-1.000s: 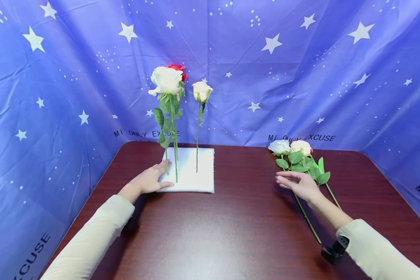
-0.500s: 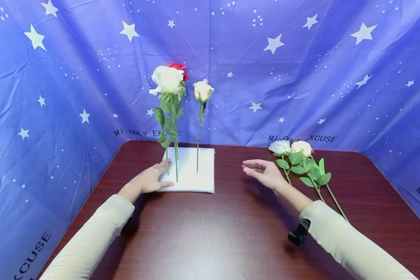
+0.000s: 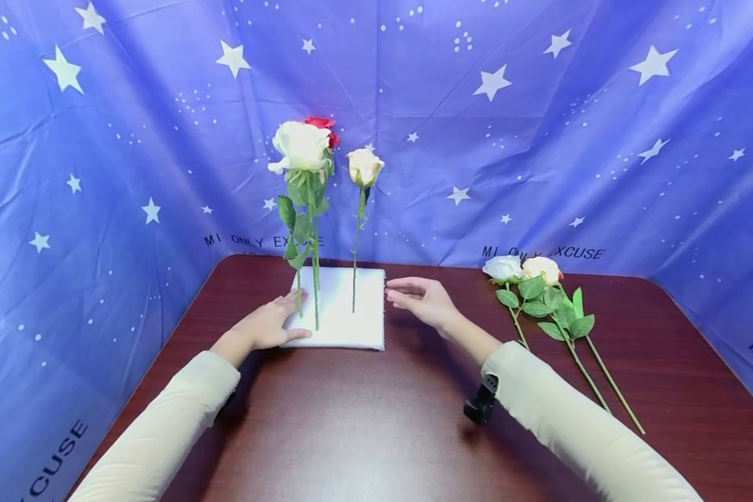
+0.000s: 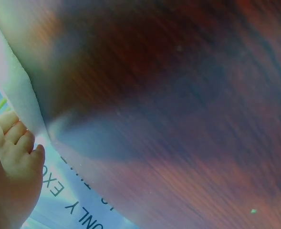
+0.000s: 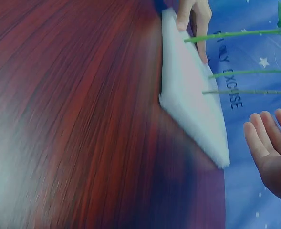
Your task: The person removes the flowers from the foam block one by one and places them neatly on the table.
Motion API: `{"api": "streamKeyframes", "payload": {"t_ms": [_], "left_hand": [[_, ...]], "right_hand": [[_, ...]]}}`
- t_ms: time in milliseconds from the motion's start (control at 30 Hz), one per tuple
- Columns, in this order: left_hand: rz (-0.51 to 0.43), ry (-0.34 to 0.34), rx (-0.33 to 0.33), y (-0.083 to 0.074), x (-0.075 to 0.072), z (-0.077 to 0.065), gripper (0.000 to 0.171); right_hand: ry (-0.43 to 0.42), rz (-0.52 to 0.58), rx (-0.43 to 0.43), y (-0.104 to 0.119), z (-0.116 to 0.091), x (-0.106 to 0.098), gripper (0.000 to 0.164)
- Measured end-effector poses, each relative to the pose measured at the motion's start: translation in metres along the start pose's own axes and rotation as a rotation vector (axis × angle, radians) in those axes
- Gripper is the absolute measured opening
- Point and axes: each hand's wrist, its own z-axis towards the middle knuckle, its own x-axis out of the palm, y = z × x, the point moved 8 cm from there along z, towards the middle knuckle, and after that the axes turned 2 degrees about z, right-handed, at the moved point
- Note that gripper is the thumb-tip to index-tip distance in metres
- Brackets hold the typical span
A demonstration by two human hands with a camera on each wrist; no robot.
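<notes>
A white foam block (image 3: pixel 365 333) lies flat on the table, with a white rose (image 3: pixel 300 146), a red rose (image 3: pixel 331 138) and a cream rose (image 3: pixel 364 167) standing upright in it. My left hand (image 3: pixel 260 325) rests on the block's left edge, fingers spread, beside the stems. Just off the block's right edge is my right hand (image 3: pixel 423 301), its fingers extended and holding nothing. In the right wrist view the right hand (image 5: pixel 276 157) appears apart from the block (image 5: pixel 190 95). The left wrist view catches part of the left hand (image 4: pixel 18 167) against the block's side (image 4: pixel 18 90).
At the right of the dark wood table (image 3: pixel 376 418) lie a white rose (image 3: pixel 502 269) and a cream rose (image 3: pixel 542 269), with leaves and long stems; a bit of red shows behind them. A blue star-printed curtain (image 3: pixel 427 84) hangs around the table.
My right hand has moved left, away from the lying roses, to the right edge of the foam block. My left hand has stayed on the block.
</notes>
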Motion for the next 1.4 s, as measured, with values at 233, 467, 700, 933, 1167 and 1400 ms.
{"api": "streamKeyframes", "payload": {"t_ms": [233,467,700,933,1167,1400], "left_hand": [[-0.001,0.002,-0.004,0.001,-0.002,0.000,0.084],[0.002,-0.011,-0.007,0.002,-0.004,-0.001,0.084],[-0.008,-0.013,-0.011,0.003,-0.004,-0.003,0.084],[-0.013,-0.007,-0.022,0.005,0.000,-0.003,0.084],[-0.015,-0.011,-0.023,0.004,-0.001,-0.002,0.083],[-0.024,-0.008,-0.002,0.001,-0.001,-0.002,0.082]], "right_hand": [[0.032,0.057,-0.009,0.008,0.013,0.030,0.038],[0.056,0.142,-0.008,0.011,0.019,0.050,0.037],[0.063,0.159,-0.008,0.010,0.021,0.061,0.035],[0.058,0.147,0.003,0.005,0.023,0.071,0.039],[0.064,0.147,0.008,0.000,0.027,0.083,0.038],[0.155,0.056,-0.030,0.002,0.029,0.104,0.042]]}}
